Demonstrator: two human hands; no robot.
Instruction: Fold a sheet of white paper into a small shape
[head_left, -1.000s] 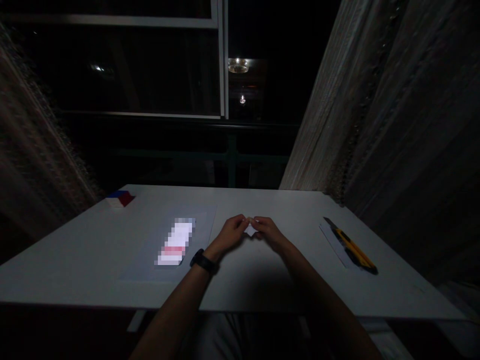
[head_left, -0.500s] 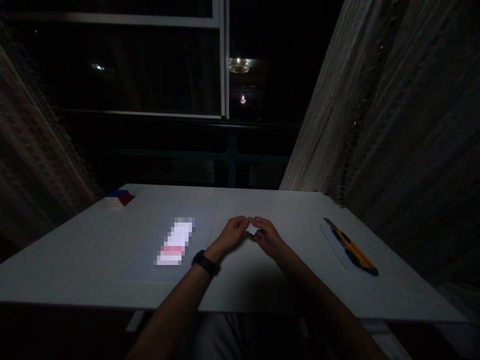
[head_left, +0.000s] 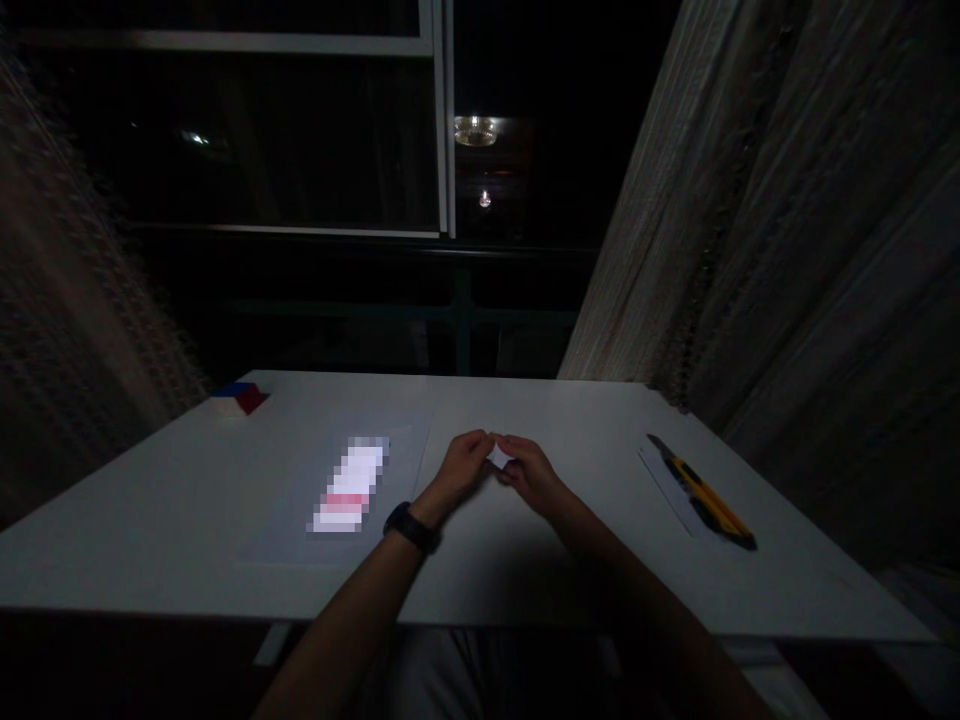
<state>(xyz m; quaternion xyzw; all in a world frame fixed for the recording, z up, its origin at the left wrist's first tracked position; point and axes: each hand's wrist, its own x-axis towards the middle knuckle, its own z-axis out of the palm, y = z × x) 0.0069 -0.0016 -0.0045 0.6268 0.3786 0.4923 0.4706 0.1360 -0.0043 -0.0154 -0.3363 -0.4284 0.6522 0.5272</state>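
A small piece of white paper (head_left: 498,457) is pinched between my two hands above the middle of the table. My left hand (head_left: 463,467), with a dark watch (head_left: 412,526) on its wrist, grips the paper's left side with closed fingers. From the right, my right hand (head_left: 531,472) closes on the same piece, its thumb close to the left thumb. The fingers cover most of the paper, so its full shape is hidden.
On the white table (head_left: 187,490), a lit, blurred-out phone (head_left: 351,485) lies on a paper sheet (head_left: 277,540) at left. A blue, red and white block (head_left: 238,398) sits at the far left. Rightward lie a yellow utility knife (head_left: 709,500) and a paper strip (head_left: 667,488).
Both hands have shifted very slightly left, and the fingers of my right hand have changed position a little on the paper. Everything on the table stays in place.
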